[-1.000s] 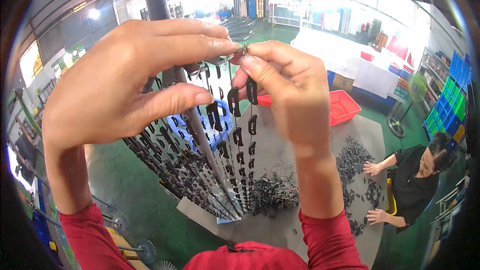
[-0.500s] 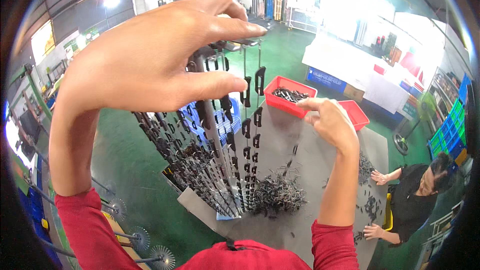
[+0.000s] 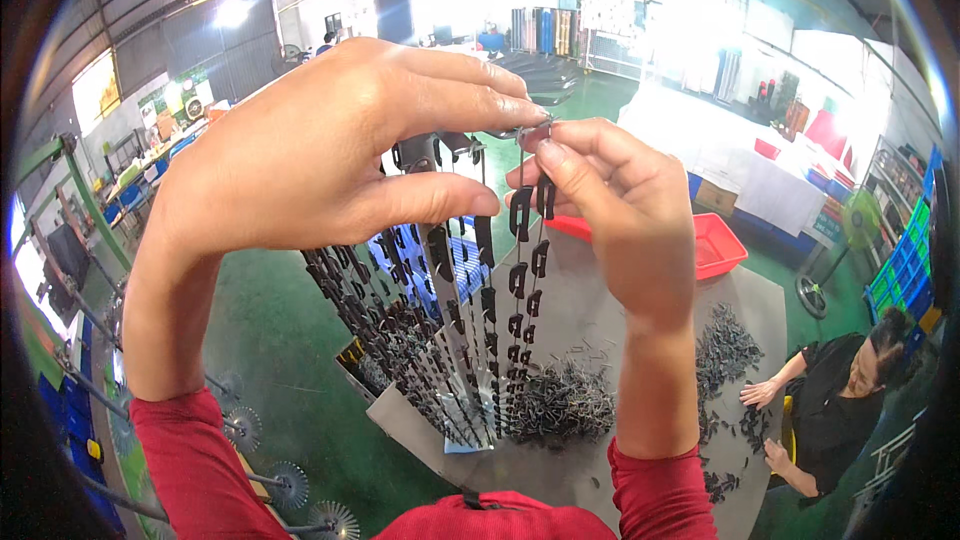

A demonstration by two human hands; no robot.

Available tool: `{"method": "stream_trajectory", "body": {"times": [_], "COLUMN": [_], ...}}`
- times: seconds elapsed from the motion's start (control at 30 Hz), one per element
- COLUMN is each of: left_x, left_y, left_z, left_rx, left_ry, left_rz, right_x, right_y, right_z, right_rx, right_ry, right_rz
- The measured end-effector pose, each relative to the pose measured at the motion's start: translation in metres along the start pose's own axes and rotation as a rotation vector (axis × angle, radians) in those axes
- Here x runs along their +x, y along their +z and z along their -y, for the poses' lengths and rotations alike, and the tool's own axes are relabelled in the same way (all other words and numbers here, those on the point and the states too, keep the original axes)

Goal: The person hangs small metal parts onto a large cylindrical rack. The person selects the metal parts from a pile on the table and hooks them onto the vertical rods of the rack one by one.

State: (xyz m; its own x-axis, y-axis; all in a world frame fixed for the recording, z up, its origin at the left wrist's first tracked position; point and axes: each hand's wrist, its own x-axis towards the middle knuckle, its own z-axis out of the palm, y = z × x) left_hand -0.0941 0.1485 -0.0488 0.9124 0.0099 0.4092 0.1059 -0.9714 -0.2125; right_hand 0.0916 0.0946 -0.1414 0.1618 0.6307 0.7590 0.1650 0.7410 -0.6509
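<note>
My left hand (image 3: 330,150) is raised in front of the camera, fingers reaching to the top of a hanging rack (image 3: 440,300) of wire strands loaded with small black plastic clips. Its fingertips pinch a wire hook near the rack's top. My right hand (image 3: 600,210) meets it from the right, thumb and forefinger pinched on a black clip (image 3: 522,210) at the top of one strand. Below the hands the strands of clips hang down to a grey table (image 3: 620,320). A heap of loose black clips (image 3: 560,405) lies on the table under the rack.
A red tray (image 3: 715,245) stands at the table's far side. More black clips (image 3: 725,345) lie on the right, where another person (image 3: 840,410) in black sorts them. A blue crate (image 3: 440,270) shows behind the rack. Green floor surrounds the table.
My right hand dropped toward the table, then came back up to the rack's top with a clip. My left hand stayed at the top.
</note>
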Motion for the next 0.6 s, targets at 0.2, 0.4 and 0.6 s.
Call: {"method": "stream_trajectory", "body": {"times": [0.2,0.4,0.6], "left_x": [0.004,0.01,0.016], "left_y": [0.003,0.005,0.009], "left_z": [0.0,0.001,0.001], "left_rx": [0.046,0.099,0.193], "left_ry": [-0.01,-0.013,-0.063], "left_rz": [-0.013,-0.023,-0.031], "right_x": [0.001,0.0,-0.011], "right_y": [-0.002,-0.026,-0.079], "right_z": [-0.003,-0.006,-0.017], "right_rx": [0.068,0.101,-0.119], "right_ry": [-0.01,0.007,0.225], "right_rz": [-0.07,-0.15,-0.064]}}
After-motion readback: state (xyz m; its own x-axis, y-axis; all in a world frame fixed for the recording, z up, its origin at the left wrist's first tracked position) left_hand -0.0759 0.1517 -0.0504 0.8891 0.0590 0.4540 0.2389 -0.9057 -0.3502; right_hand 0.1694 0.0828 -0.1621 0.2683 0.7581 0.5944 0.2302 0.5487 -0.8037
